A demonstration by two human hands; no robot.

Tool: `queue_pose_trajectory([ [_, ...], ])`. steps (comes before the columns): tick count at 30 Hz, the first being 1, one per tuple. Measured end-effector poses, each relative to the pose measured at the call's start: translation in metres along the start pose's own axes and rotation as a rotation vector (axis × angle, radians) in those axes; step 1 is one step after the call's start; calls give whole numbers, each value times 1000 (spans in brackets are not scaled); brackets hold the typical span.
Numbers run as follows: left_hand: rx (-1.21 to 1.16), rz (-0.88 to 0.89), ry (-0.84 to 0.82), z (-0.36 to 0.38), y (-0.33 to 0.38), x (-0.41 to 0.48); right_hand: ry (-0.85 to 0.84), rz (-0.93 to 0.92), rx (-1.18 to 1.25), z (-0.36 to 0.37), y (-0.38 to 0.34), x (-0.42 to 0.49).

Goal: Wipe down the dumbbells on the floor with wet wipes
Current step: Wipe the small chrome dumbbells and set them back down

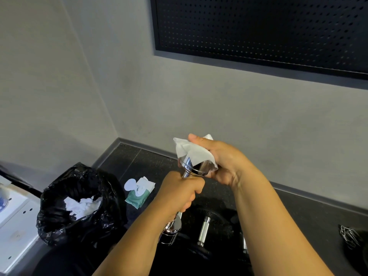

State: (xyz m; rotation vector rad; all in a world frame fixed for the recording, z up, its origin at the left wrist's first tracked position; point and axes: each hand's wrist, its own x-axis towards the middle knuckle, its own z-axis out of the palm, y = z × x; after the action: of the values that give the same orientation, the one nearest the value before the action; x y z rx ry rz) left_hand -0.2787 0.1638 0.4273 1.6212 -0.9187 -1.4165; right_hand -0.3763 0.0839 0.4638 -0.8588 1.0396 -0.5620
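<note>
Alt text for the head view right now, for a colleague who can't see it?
A person's left hand grips a chrome dumbbell by its handle while the right hand wraps a white wet wipe over its upper end. On the dark floor below lie a wipe pack, a black bin bag holding used wipes and a second dumbbell.

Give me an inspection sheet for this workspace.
Surface: dark speckled floor.
Job's things: chrome dumbbell held nearly upright off the floor; wet wipe draped over its upper head; another dumbbell lying on the floor; wipe pack beside the bag.
Clutter: black bin bag holding used wipes; white unit at left.
Hands: left hand grips the dumbbell's middle; right hand holds the wipe round the head.
Cables: nothing seen.
Surroundings: grey wall, black perforated panel.
</note>
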Motion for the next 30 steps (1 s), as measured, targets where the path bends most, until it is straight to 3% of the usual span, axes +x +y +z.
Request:
queue_pose_trajectory([
  [12,-8,-121,-37,-4,-22,12,175,49,459,-8,53,18],
  [14,-27,-130,-55,-6,-24,14,235,40,419,-10,62,20],
  [19,-130,-205,-76,-20,-30,26,586,-16,109,-27,91,32],
  [21,-147,-241,-68,-26,-33,34,532,-18,14,-23,99,31],
  [23,-142,-264,-55,-31,-36,41,370,40,-36,-11,103,32],
  [26,-130,-291,-36,-40,-42,53,175,113,105,11,108,41],
  [30,-87,-286,-30,-55,-54,73,151,133,161,26,118,59],
])
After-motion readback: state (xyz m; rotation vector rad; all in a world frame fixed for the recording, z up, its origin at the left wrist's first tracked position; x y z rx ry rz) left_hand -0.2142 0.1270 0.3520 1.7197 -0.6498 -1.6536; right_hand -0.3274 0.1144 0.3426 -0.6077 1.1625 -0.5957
